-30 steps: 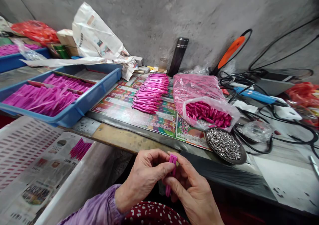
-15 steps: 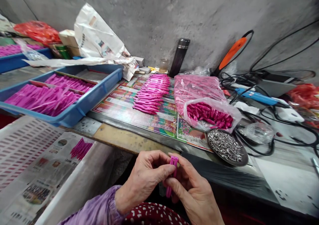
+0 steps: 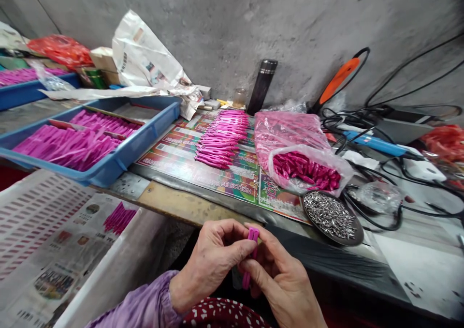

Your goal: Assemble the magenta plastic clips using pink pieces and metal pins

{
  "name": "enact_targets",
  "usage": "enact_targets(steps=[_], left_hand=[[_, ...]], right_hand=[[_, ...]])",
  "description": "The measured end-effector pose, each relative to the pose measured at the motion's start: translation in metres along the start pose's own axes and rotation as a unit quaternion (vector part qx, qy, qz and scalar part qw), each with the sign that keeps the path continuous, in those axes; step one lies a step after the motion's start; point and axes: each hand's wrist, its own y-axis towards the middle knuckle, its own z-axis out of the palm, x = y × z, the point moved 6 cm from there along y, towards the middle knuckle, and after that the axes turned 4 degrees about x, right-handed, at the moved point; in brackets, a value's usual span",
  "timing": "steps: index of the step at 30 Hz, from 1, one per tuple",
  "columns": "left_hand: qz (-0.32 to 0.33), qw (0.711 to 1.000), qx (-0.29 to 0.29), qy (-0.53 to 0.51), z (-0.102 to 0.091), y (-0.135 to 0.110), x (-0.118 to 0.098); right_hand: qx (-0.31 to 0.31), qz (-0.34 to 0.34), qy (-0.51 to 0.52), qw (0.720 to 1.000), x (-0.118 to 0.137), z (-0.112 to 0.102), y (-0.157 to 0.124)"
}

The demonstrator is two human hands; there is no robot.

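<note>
In front of the table edge, I hold a slim pink plastic piece (image 3: 254, 234) upright between both hands. It looks like two narrow parts side by side; fingers cover its middle. My left hand (image 3: 210, 258) pinches the upper end with thumb and fingers. My right hand (image 3: 281, 275) has its thumb across the lower part, fingers curled behind. Beyond them, a row of slim pink plastic pieces (image 3: 222, 139) lies on a printed sheet (image 3: 232, 185). Right of it are a plastic bag of glossy pink parts (image 3: 306, 171) and a dark dish (image 3: 359, 237) of small metal parts (image 3: 328, 214).
A blue tray (image 3: 119, 161) with pink pieces stands at left, above a newspaper-lined white basket (image 3: 32, 226). A dark flask (image 3: 261, 87) stands by the wall. Black cables (image 3: 395, 216), a blue-handled tool (image 3: 375, 143) and an orange-handled tool (image 3: 340, 80) are at right.
The view has shifted slightly, so the table and its things appear a little lower and further right. Both hands keep nearly the same grip on the pink piece.
</note>
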Motion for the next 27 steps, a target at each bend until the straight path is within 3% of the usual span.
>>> enact_targets(steps=[7, 17, 27], left_hand=[[0.007, 1.0, 0.017, 0.024, 0.003, 0.007, -0.011], [0.119, 0.99, 0.028, 0.065, 0.01, 0.042, -0.079], [0.184, 0.978, 0.045, 0.084, 0.02, 0.073, -0.124]], right_hand=[[0.003, -0.01, -0.005, 1.0, 0.008, -0.004, 0.007], [-0.005, -0.099, 0.0, 0.995, 0.075, -0.02, 0.055], [-0.012, -0.189, -0.011, 0.982, 0.118, -0.034, 0.092]])
